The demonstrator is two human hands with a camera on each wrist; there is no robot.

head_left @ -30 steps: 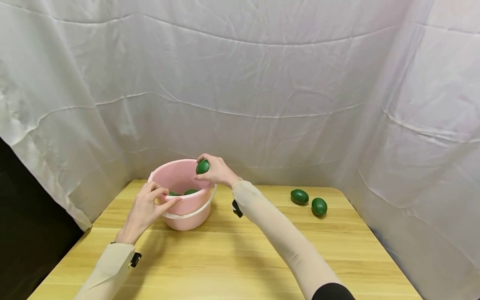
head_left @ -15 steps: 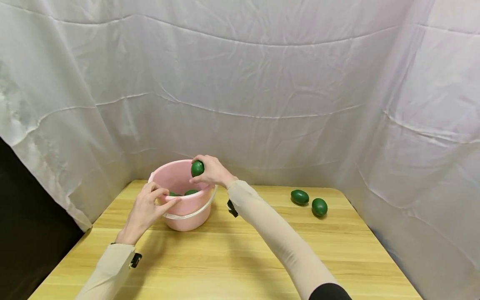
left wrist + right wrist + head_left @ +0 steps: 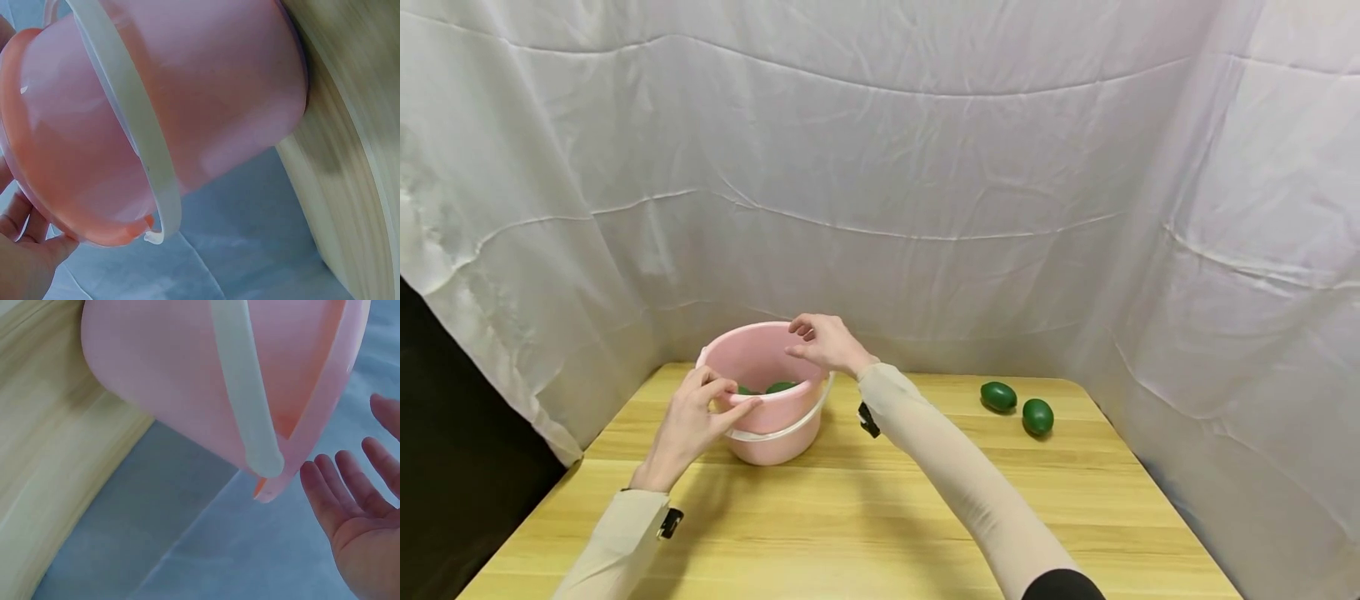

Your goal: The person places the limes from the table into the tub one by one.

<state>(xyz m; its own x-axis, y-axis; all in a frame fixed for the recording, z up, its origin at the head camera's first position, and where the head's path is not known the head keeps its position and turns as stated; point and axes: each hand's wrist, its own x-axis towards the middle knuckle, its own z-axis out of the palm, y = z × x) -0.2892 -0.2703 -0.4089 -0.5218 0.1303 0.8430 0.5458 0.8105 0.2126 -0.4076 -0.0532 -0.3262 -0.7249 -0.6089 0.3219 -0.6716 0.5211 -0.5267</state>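
A pink bucket (image 3: 775, 417) with a white handle (image 3: 790, 429) stands at the left of the wooden table. My left hand (image 3: 685, 425) pinches its near rim, thumb outside and fingers over the edge. Above the far right of the rim is my right hand (image 3: 829, 343), fingers loosely bent and nothing between them. In the right wrist view its fingertips (image 3: 309, 472) come right up beside the rim. Inside the bucket, parts of dark green oval fruits, like limes (image 3: 781, 387), show over the near rim; the rest of the inside is hidden.
Two more green limes, one farther back (image 3: 998, 396) and one nearer (image 3: 1037, 416), lie on the table (image 3: 865, 517) at the right. Pale cloth curtains (image 3: 880, 167) hang behind and along the sides.
The lime in my right hand has been let go over the bucket and is out of sight. The right hand moved slightly left and its fingers loosened. The left hand stays on the rim.
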